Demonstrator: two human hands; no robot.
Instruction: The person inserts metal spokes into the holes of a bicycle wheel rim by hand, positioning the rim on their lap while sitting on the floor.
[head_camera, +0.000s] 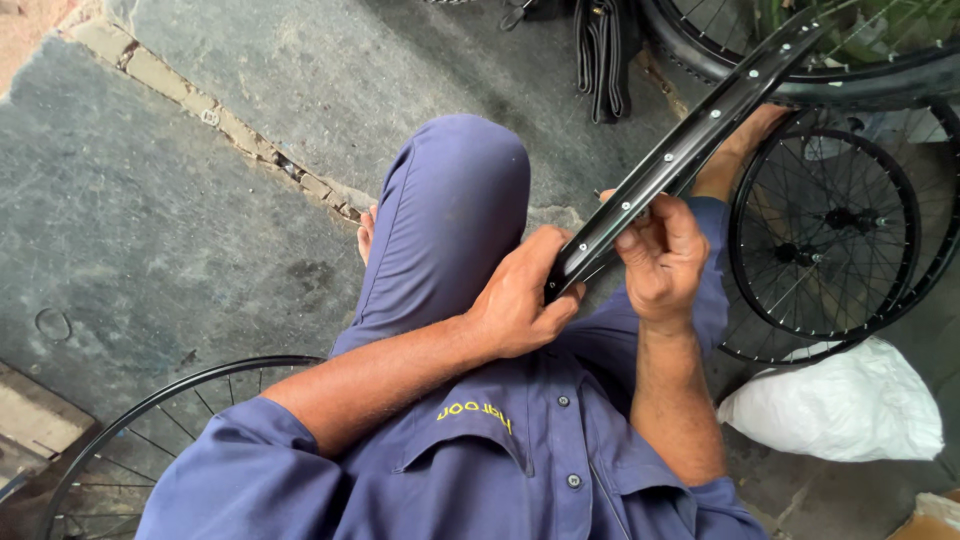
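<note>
Subject: a bare black bicycle rim (700, 135), without spokes or tyre, held over the lap of a seated person in blue work clothes. The rim runs diagonally from the person's hands up to the top right of the view, where its far arc passes out of frame. Its inner channel faces the camera and shows a row of small bright eyelets or nipples at the spoke holes.

Hands: the left hand (520, 300) is closed around the near end of the rim, fingers wrapped under it and thumb on the side wall. The right hand (660, 255) is closed on the rim just beside the left, with fingertips pinched at one spoke hole; whether it holds a small part there cannot be told.

Handling assessment: the rim appears to be metal, stiff and light, judging by how two hands support it at one end. It should not flex in a grasp. The smooth painted side walls may be slippery; the channel edges offer the firmer purchase. The best hold is across the side walls, between spoke holes, clear of the eyelets.

Surroundings: built black spoked wheels (825, 235) lie on the stone floor (150, 200) to the person's right, near a white bag (840, 405). Another spoked wheel (150, 430) lies at the lower left. A folded black inner tube (602, 55) lies at the top centre. The person's bare feet rest on the floor.
</note>
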